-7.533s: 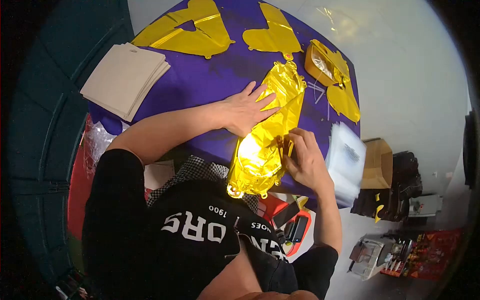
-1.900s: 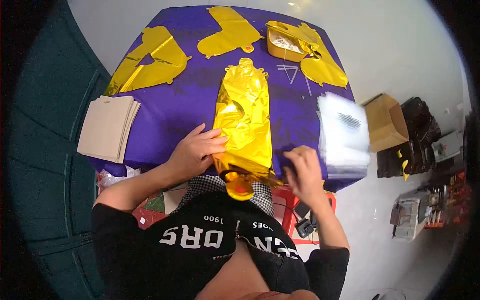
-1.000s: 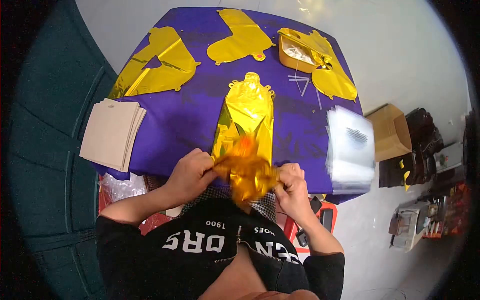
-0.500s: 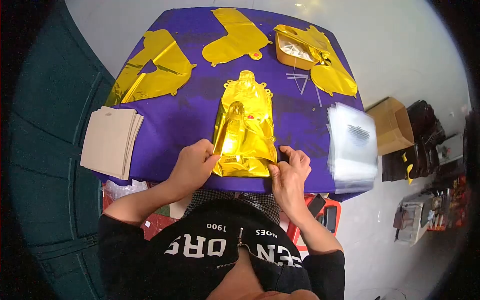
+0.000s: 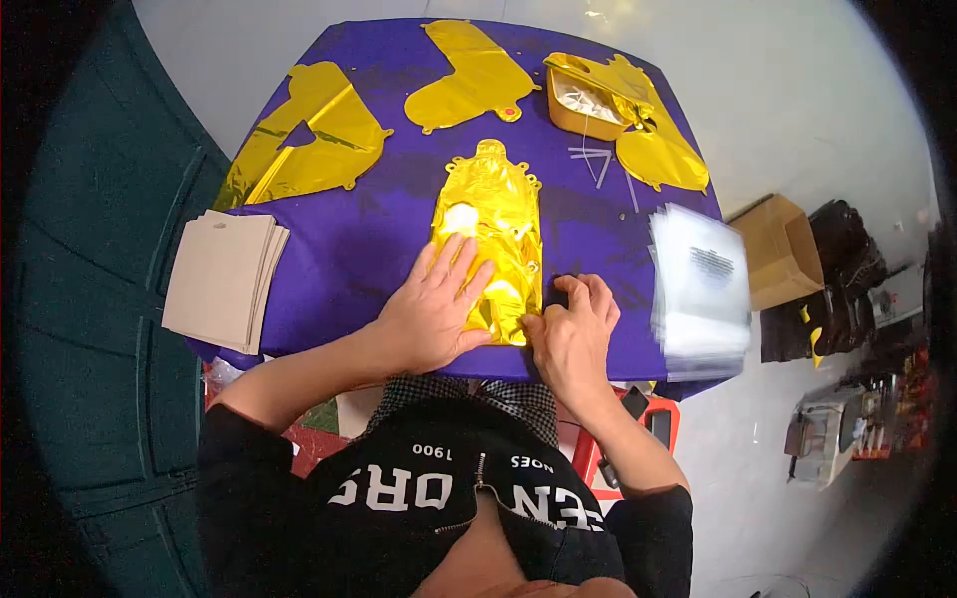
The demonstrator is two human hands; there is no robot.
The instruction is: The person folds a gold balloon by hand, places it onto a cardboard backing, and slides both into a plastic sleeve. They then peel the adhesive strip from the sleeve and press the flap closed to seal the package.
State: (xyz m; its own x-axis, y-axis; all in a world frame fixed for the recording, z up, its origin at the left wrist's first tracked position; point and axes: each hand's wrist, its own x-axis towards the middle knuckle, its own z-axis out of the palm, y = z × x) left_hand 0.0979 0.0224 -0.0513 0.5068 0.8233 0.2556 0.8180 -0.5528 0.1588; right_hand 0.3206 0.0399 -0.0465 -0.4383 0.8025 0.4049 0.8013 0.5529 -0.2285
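Note:
A folded gold foil balloon (image 5: 498,199) lies on the purple-covered table in front of me, its rounded tab pointing away and small loops at its upper sides. My left hand (image 5: 434,309) rests flat on the balloon's lower left part, fingers spread and palm down. At the lower right corner, my right hand (image 5: 576,334) has curled fingers, with the thumb against the foil edge. Part of the balloon's near end is hidden under my left hand.
More gold foil balloons lie flat at the far left (image 5: 329,149) and far middle (image 5: 469,75). A yellow tub (image 5: 583,122) holds white pieces, with clear straws (image 5: 601,169) nearby. Cardboard sheets (image 5: 219,284) are stacked left, clear plastic bags (image 5: 701,299) right.
My left hand has let go of the left edge and now lies flat on the foil. The raised fold is pressed down, and the balloon looks narrower. My right hand stays near the corner.

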